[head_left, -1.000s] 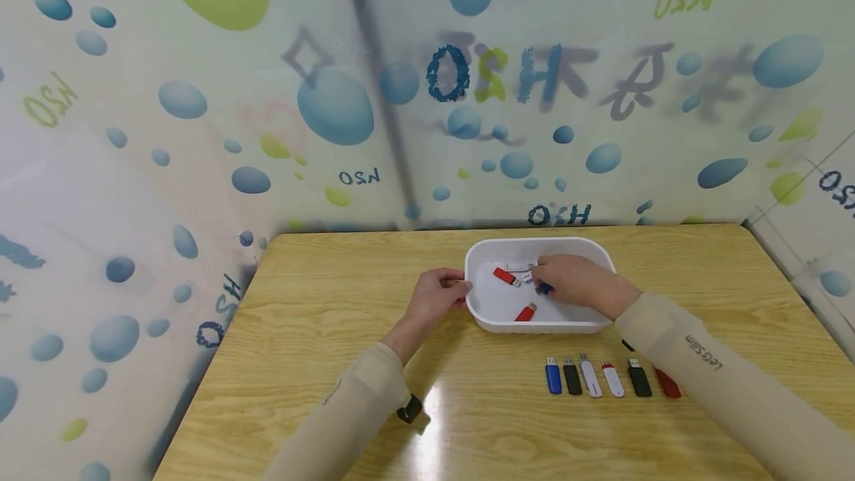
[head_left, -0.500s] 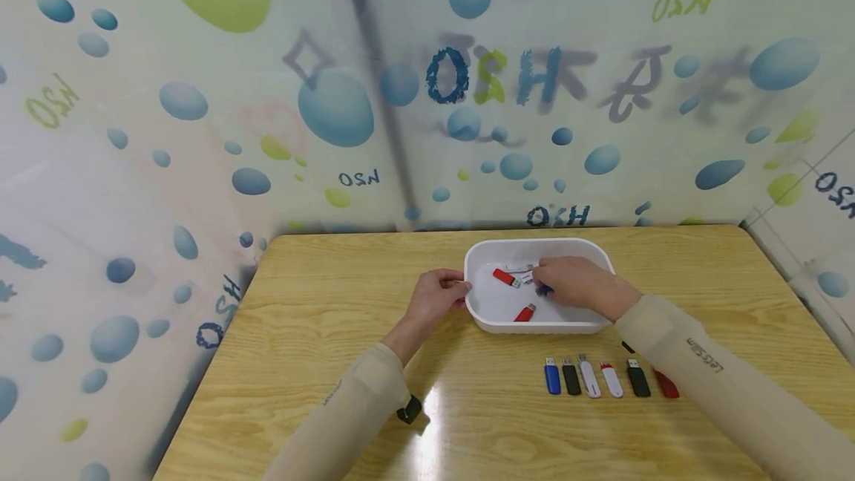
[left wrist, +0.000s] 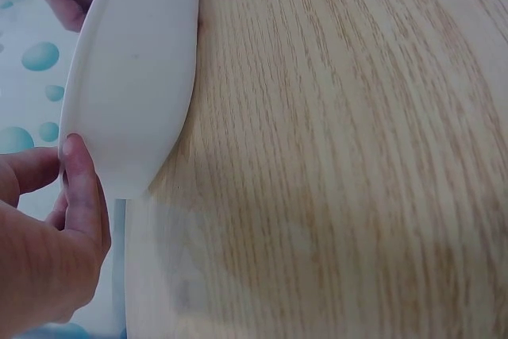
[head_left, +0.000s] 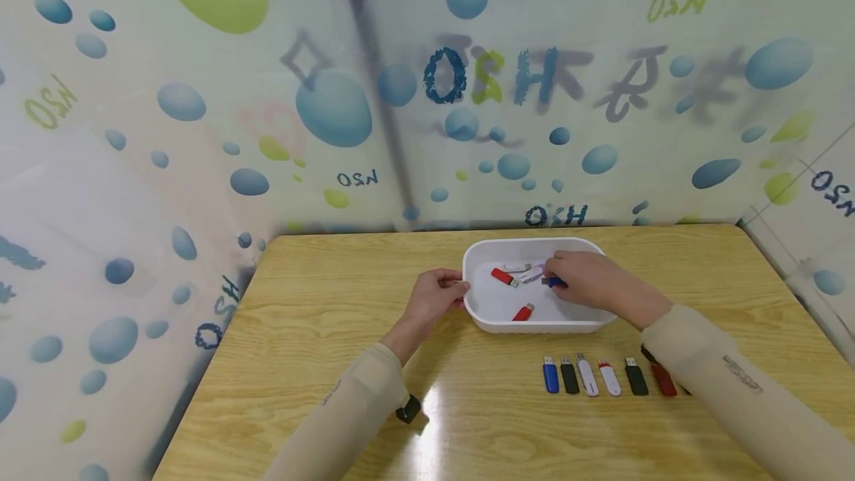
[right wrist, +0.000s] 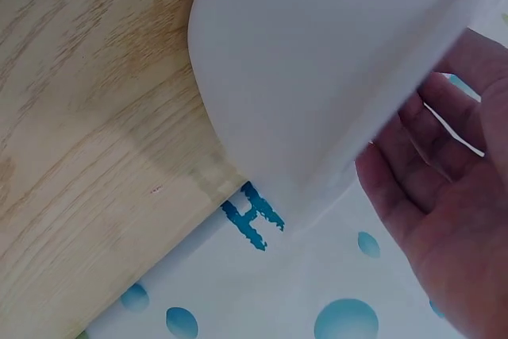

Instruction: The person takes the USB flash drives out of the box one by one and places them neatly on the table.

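Note:
In the head view my left hand (head_left: pixel 427 299) pinches the left rim of a white plastic tray (head_left: pixel 486 306). The left wrist view shows the thumb and fingers of that left hand (left wrist: pixel 59 244) on either side of the tray wall (left wrist: pixel 131 77). Inside the tray, my right hand (head_left: pixel 588 280) holds a dark blue USB stick (head_left: pixel 554 282) by its fingertips, its metal plug pointing left. Beside it lie a white USB stick (head_left: pixel 531 275), a red one (head_left: pixel 504 277) and, lower down, another red one (head_left: pixel 523 312). In the right wrist view the tray wall hides the fingertips.
On the wooden table (head_left: pixel 320 318) in front of the tray stands a row of several USB sticks: blue (head_left: pixel 551 377), black, white, red-and-white and dark red (head_left: pixel 663 381). The right sleeve covers the row's right end. A patterned curtain hangs behind the table.
My right hand has shifted slightly right and up inside the tray, and the blue USB stick has moved right with it. More of the white stick shows. The left hand stays on the rim.

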Available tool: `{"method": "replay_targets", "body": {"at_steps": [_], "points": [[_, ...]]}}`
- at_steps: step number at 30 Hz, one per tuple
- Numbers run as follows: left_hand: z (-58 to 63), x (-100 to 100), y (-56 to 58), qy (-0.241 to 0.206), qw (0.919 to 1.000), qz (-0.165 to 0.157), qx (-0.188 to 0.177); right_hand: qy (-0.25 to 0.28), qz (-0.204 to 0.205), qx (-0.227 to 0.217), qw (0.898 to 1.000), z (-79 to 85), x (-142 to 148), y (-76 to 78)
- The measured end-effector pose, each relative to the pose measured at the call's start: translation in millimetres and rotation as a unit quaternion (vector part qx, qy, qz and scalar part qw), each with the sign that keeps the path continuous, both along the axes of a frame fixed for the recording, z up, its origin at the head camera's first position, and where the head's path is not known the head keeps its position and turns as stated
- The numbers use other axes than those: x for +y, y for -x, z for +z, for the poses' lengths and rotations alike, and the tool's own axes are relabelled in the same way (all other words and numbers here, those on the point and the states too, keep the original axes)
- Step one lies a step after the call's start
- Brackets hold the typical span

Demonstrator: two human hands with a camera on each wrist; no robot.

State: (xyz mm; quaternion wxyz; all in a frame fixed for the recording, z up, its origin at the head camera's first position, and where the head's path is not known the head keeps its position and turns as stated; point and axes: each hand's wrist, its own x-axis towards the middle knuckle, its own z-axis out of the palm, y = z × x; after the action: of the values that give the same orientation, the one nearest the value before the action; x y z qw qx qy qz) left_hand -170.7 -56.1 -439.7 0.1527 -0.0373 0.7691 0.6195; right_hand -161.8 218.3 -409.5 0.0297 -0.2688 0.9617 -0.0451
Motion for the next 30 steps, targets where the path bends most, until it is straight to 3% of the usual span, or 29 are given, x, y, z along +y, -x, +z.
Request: {"method": "replay_targets", "body": {"at_steps": [10,30], "points": [[-0.3,1.0,0.7,-0.002,1.0000,-0.002,0.006,0.033,-0.016,0.030,0.999,14.5,16.5,-15.6],[0.2,0.7,-0.7,-0.007,1.0000,-0.002,0.005,0.084,-0.070,0.085,0.990,27.3,55.2,-55.7]]}}
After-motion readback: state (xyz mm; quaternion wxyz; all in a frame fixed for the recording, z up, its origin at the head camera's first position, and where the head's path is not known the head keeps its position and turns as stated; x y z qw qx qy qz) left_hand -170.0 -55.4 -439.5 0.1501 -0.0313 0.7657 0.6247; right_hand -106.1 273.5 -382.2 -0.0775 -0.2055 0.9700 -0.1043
